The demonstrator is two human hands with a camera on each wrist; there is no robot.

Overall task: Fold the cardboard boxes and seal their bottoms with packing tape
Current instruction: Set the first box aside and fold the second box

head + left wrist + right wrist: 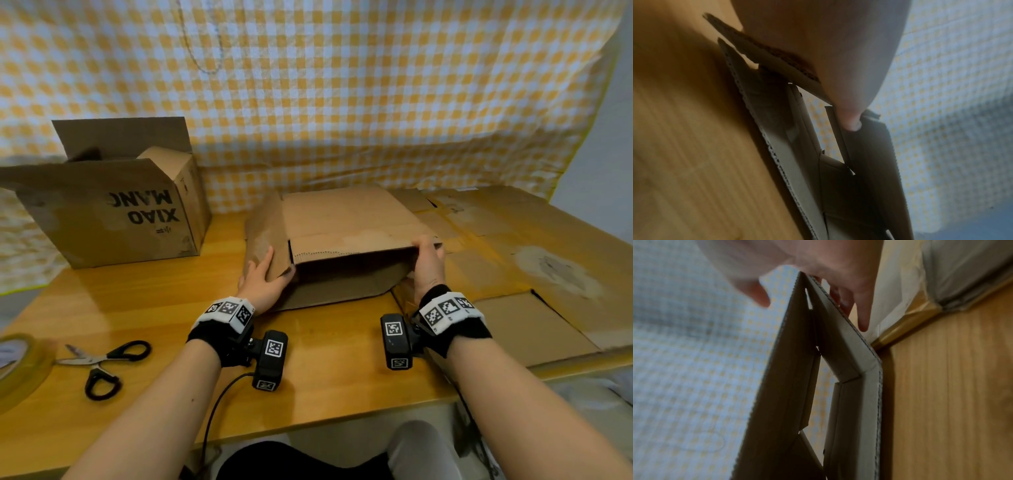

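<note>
In the head view, the step in hand looks like opening a flattened cardboard box (346, 233) into shape on the table (325, 370); next it likely needs squaring, then its bottom flaps folding shut before the tape roll (15, 366) and scissors (102, 363) at the near left come into use. The box lies between the hands: the left hand (263, 277) lies with straight fingers against its left flap, and the right hand (428, 263) grips its right corner from above. A finished, printed box (113, 209) stands at far left; flat cardboard (513, 246) lies at right. In the left wrist view, a finger (853, 120) presses on a cardboard edge. In the right wrist view, the fingers (861, 305) curl over the box's top fold.
</note>
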